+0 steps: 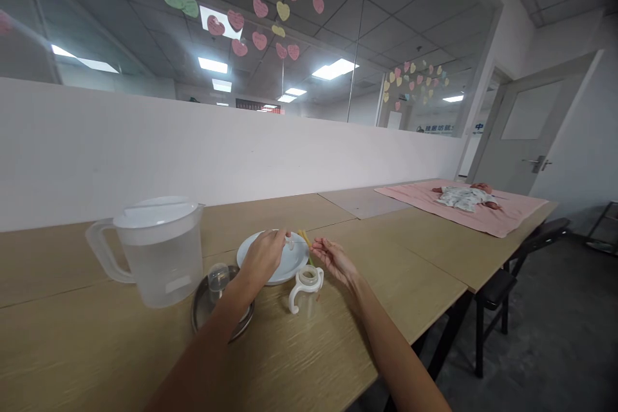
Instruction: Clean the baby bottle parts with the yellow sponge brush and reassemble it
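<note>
My left hand (264, 259) is closed above a white bowl (284, 275), its fingertips pinching a small clear piece (290, 242) whose kind I cannot make out. Facing it, my right hand (337, 261) has its thumb and fingers drawn together near the bowl's right rim; whatever they hold is too small to tell. Just below and between the hands stands a clear baby bottle (308, 296) with white handles and an uncovered mouth. A thin yellow-green stick (305, 239) leans at the bowl's right edge. Under my left forearm lies a round metal tray (199, 312) bearing a clear cap (219, 278).
A large lidded plastic pitcher (164, 257) stands on the left of the wooden table (400, 270). Farther right, a baby doll (463, 197) lies on a pink cloth (497, 222). A black chair (497, 293) is at the table's right side.
</note>
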Motion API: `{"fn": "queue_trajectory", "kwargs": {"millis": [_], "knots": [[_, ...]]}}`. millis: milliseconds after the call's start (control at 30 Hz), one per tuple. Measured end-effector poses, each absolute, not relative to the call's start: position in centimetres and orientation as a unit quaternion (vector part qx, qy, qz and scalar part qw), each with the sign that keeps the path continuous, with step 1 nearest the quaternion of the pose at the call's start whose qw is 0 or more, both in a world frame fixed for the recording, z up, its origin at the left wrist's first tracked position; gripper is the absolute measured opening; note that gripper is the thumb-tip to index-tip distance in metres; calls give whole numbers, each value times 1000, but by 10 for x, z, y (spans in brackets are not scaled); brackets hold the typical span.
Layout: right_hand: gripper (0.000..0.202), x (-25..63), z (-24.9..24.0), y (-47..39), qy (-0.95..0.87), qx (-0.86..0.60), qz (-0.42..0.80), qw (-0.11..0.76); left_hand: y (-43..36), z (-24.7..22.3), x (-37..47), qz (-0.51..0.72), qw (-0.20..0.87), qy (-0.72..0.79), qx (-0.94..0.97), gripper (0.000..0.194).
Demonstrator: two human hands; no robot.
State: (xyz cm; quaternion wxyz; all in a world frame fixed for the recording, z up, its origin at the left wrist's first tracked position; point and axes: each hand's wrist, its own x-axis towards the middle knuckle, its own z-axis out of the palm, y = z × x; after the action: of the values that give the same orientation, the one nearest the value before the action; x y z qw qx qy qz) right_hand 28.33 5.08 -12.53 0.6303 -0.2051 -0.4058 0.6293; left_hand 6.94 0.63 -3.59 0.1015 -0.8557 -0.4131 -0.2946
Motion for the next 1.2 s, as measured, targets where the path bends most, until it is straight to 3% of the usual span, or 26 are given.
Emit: {"fn": "queue_trajectory", "kwargs": {"millis": [1200], "knots": [[25, 260, -122, 38, -421, -199, 675, 572, 4, -49, 86, -236, 120, -408, -874, 35]]}}
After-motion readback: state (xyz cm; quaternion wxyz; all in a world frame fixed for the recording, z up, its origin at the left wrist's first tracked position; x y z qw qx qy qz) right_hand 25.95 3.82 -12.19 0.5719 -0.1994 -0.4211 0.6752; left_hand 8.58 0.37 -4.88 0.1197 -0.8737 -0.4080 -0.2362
